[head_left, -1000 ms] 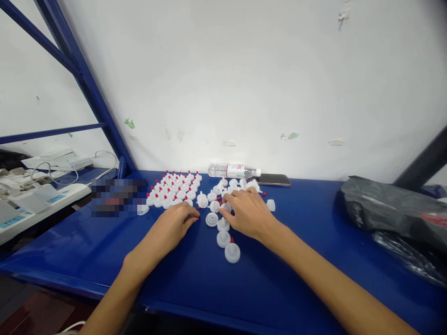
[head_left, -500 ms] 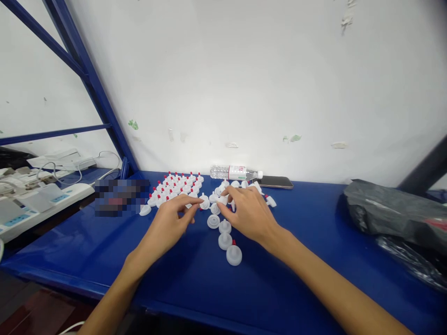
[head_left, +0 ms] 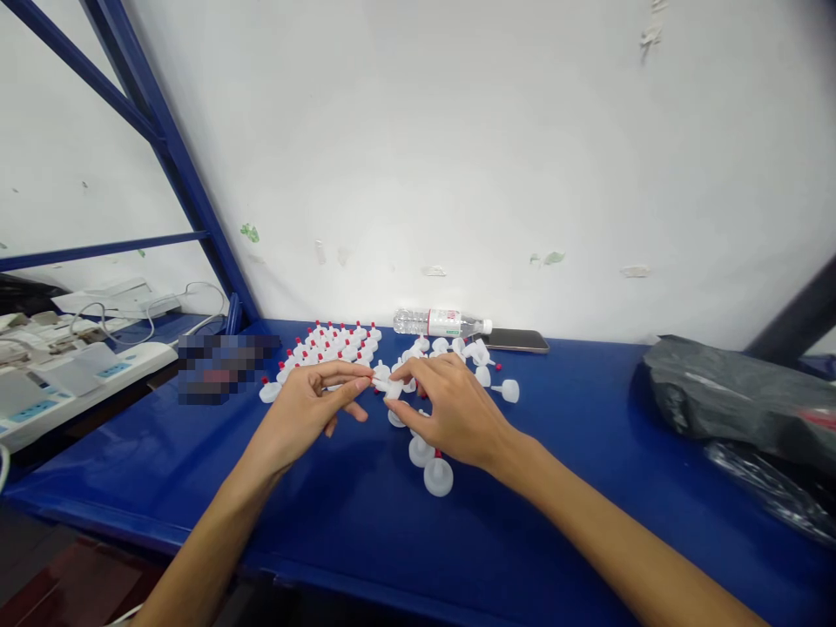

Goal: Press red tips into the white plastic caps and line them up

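My right hand [head_left: 454,407] pinches a white nozzle cap [head_left: 390,388] by its wide base, above the middle of the blue table. The thumb and fingertips of my left hand [head_left: 320,396] are pressed together at the cap's narrow tip, on a small red piece. To the left, white caps with red tips [head_left: 326,346] stand upright in rows. Loose white caps lie behind and right of my right hand, one on its side [head_left: 510,391]. Nearer the front edge are a cap [head_left: 421,450] and another cap [head_left: 438,477] with red beside it.
A clear water bottle [head_left: 442,323] lies by the wall, next to a dark phone [head_left: 515,340]. A grey plastic bag [head_left: 731,392] is at the right. Power strips [head_left: 97,383] and cables are at the left, beyond a blurred-out item [head_left: 225,370].
My right hand has moved left and lifted a white cap to my left fingertips. Some loose caps on the right have shifted, and the leftmost cap now shows its red tip.
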### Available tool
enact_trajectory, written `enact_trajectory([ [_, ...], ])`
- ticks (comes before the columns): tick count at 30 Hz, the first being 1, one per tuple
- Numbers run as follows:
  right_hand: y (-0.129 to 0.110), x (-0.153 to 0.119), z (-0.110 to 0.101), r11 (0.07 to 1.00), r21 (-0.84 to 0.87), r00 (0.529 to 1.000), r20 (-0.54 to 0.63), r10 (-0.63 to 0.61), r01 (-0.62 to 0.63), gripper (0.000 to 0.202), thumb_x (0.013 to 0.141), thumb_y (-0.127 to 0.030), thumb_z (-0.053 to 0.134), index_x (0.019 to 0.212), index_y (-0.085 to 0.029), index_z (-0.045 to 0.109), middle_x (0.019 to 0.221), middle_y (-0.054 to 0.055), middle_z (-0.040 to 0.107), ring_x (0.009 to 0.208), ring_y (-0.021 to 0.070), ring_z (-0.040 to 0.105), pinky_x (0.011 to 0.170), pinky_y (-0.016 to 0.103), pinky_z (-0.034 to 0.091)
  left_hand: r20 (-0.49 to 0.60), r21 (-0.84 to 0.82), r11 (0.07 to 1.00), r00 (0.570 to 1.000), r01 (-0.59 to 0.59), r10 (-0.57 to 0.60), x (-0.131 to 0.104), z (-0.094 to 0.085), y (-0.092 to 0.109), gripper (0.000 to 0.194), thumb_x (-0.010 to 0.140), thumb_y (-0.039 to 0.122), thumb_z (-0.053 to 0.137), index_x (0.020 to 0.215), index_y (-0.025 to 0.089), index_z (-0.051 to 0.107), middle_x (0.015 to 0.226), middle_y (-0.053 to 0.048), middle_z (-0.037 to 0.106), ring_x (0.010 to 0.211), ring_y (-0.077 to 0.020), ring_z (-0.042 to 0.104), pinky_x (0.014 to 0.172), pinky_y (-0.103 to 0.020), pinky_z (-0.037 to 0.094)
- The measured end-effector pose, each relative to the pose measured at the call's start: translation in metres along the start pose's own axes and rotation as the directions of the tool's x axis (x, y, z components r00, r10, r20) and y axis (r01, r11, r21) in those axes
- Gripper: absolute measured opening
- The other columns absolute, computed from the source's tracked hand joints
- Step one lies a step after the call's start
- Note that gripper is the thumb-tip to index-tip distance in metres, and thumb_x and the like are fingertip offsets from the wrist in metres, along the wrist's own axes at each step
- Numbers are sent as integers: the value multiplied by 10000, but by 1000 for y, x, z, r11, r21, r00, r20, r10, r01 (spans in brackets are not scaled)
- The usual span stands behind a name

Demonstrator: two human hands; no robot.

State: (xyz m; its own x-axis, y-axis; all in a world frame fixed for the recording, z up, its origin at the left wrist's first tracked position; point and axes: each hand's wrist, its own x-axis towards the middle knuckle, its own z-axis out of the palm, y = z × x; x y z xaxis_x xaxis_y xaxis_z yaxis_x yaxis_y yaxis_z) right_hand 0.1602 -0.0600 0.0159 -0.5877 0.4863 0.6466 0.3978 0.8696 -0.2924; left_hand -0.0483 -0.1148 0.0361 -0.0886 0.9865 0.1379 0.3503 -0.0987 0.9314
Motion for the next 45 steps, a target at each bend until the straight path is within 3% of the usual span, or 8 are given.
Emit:
enact_trajectory([
  [12,-1,-1,0,999,49,1000,6,-1,0,204,909,-318,712,1053,-191,644,851,16,713,811,186,650,900,342,381,-13,55,998,1000,6,-5,-3,4,2,420,801,486,747,1039,140,766,668,-69,741,538,-164,650,392,-199,370],
  [18,-6,0,0,980,167,993,-24,117,-112,195,890,-367,730,1012,-225,679,763,-25,679,741,159,621,828,308,405,-103,52,998,994,-32,37,-9,17,10,427,791,447,761,1089,141,763,587,-30,707,459,-134,592,375,-193,362],
  [26,-13,0,6,932,303,977,-5,212,-201,239,865,-382,754,1012,-248,622,882,-37,734,721,139,648,842,322,431,-191,107,988,973,-108,127,-15,28,8,507,827,492,705,1178,129,749,476,29,585,412,-97,465,404,-203,334],
  [30,-15,-1,6,925,307,974,30,224,-223,343,847,-411,763,1073,-252,560,909,-37,748,733,152,675,939,369,418,-172,159,983,978,-95,122,-14,27,7,486,823,500,676,1131,138,772,644,-24,709,478,-125,512,422,-222,339],
  [34,-14,2,-2,929,305,973,-30,231,-211,191,966,-367,600,1089,-239,530,842,-37,738,706,143,665,881,339,434,-200,363,929,967,-78,160,-11,15,10,432,856,485,614,1117,188,786,795,-35,771,561,-164,572,482,-248,385],
  [38,-9,4,-8,931,266,957,-78,280,-250,143,1014,-279,459,1116,-225,544,792,-13,717,715,159,656,724,293,439,-180,597,802,971,-19,156,-7,-12,6,385,849,475,579,1031,223,807,892,-42,790,594,-192,616,523,-271,422],
  [41,-7,3,-7,940,230,959,-74,275,-251,174,1007,-255,448,1139,-225,558,791,-8,711,741,171,652,727,295,437,-52,683,730,998,24,16,-6,-38,-8,329,821,461,581,914,230,797,761,-37,768,531,-198,619,521,-279,439],
  [45,-9,1,-3,952,218,972,-42,230,-216,173,1001,-220,448,1126,-227,568,752,-31,704,715,157,643,837,319,436,17,731,668,974,143,-227,-8,-67,-26,259,766,410,594,836,228,765,548,-24,683,496,-226,643,473,-276,428],
])
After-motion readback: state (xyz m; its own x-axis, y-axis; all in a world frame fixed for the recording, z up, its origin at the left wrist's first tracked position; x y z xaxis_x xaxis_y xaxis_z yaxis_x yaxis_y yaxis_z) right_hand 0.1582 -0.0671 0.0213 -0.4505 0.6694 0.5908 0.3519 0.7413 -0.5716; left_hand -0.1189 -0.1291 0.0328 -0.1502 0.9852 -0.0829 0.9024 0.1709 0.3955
